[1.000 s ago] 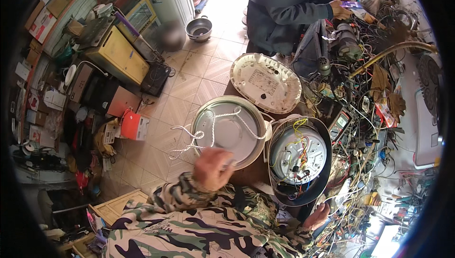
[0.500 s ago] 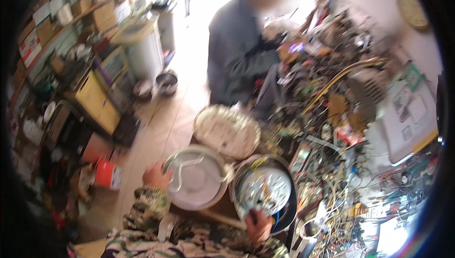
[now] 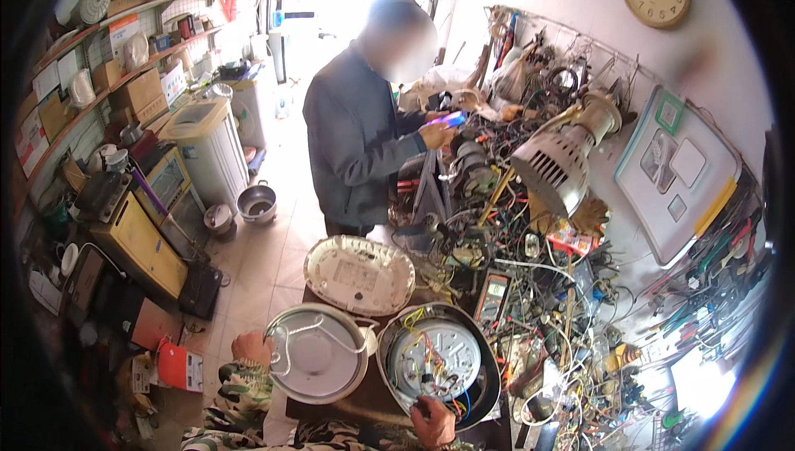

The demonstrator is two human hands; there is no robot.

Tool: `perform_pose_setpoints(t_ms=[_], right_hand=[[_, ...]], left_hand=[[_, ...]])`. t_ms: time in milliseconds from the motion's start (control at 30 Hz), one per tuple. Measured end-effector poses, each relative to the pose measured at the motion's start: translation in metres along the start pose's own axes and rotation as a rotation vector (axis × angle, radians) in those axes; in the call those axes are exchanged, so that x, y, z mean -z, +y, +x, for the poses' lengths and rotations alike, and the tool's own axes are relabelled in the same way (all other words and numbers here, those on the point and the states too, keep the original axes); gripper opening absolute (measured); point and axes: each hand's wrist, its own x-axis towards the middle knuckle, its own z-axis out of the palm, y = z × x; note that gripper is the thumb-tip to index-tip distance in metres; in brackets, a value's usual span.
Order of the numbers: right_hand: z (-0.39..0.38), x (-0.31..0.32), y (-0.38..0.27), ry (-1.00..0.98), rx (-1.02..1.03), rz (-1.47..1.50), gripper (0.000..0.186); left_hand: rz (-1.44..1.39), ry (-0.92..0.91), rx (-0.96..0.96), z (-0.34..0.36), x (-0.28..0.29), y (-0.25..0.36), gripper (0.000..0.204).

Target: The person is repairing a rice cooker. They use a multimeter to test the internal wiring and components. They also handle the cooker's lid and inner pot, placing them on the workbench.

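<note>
My left hand [image 3: 252, 350] is at the left rim of a round pan [image 3: 319, 356], its fingers curled; what they grip is hidden. A white braided cord [image 3: 281, 360] loops over the pan's metal top. My right hand [image 3: 434, 419] is curled at the front rim of a dark round appliance housing [image 3: 486, 352], close to yellow, red and blue wires on its silver metal plate [image 3: 455, 360]; I cannot make out what it holds. A cream oval plastic cover [image 3: 358, 265] lies just beyond the two round pieces, and a multimeter [image 3: 495, 295] sits to their right.
A co-worker in a dark jacket [image 3: 339, 144] holds a glowing purple-blue device [image 3: 450, 119] beside a cluttered bench of cables and parts [image 3: 538, 327]. Appliances [image 3: 141, 244] and loaded shelves [image 3: 132, 70] line the left. A metal bowl [image 3: 257, 200] stands on the floor near a bright doorway.
My view has tilted up toward the co-worker and doorway. My left hand has moved out to the pan's left rim; my right hand has moved from beside the housing to its front rim.
</note>
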Motion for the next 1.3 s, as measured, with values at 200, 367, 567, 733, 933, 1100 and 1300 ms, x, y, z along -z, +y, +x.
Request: perform_pose_setpoints(t_ms=[200,367,567,733,933,1100,1300], right_hand=[[-0.001,-0.003,-0.003,0.012,0.322,-0.085,0.032],[0.003,-0.009,0.01,0.035,0.258,-0.008,0.027],[-0.004,-0.003,-0.001,-0.021,0.152,0.022,0.03],[-0.01,-0.004,-0.01,-0.027,0.134,0.021,0.03],[-0.006,-0.005,-0.012,-0.18,-0.054,-0.09,0.033],[-0.01,0.0,-0.022,-0.133,0.027,-0.051,0.032],[-0.013,0.0,-0.028,-0.119,0.115,-0.034,0.033]], left_hand=[[0.03,-0.005,-0.015,-0.004,-0.015,-0.015,0.025],[0.012,0.06,-0.036,-0.002,-0.02,-0.016,0.025],[-0.029,0.067,-0.045,-0.006,-0.016,-0.018,0.026],[-0.05,0.105,-0.059,-0.003,-0.02,-0.017,0.026],[-0.045,0.116,-0.044,-0.004,-0.015,-0.012,0.026],[-0.038,0.049,-0.011,-0.001,-0.018,-0.012,0.028],[-0.059,0.086,-0.02,-0.004,-0.017,-0.015,0.025]])
